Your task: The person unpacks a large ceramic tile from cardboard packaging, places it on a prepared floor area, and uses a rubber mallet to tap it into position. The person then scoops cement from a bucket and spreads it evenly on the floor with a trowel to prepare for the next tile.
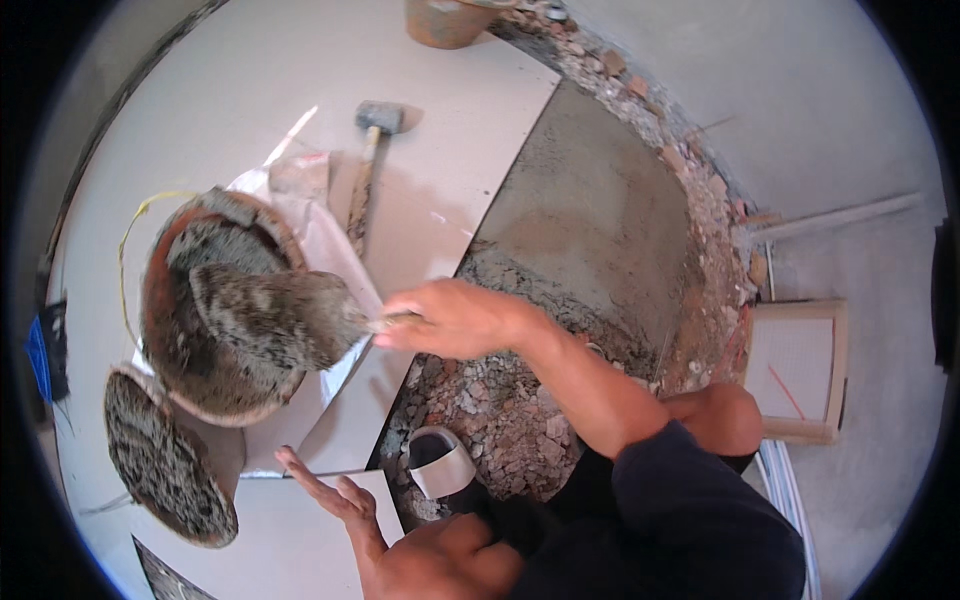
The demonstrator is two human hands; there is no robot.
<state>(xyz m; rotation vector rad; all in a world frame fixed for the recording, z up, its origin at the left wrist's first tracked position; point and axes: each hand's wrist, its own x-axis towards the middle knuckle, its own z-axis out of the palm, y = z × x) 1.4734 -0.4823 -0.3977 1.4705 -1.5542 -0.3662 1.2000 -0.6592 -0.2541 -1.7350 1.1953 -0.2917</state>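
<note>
My right hand (pixel 445 318) is closed round the handle of a trowel (pixel 368 324). A thick heap of wet grey mortar (pixel 275 315) covers its blade, which is over the rim of a round mortar-smeared bucket (pixel 160 330). More mortar lies inside that bucket. Nearer to me, a second bucket (pixel 222 455) leans over, its mouth full of mortar. My left hand (pixel 345 505) is beside this second bucket, fingers stretched out, holding nothing. It hovers over a pale floor tile (pixel 300 530).
A mallet (pixel 368 170) lies on the large pale tiles (pixel 250 70) beyond the buckets, beside a white sack (pixel 310 215). Smoothed mortar (pixel 590 210) spreads to the right, edged by rubble (pixel 500 410). Another bucket (pixel 445 25) stands far off; a carton (pixel 800 370) lies right.
</note>
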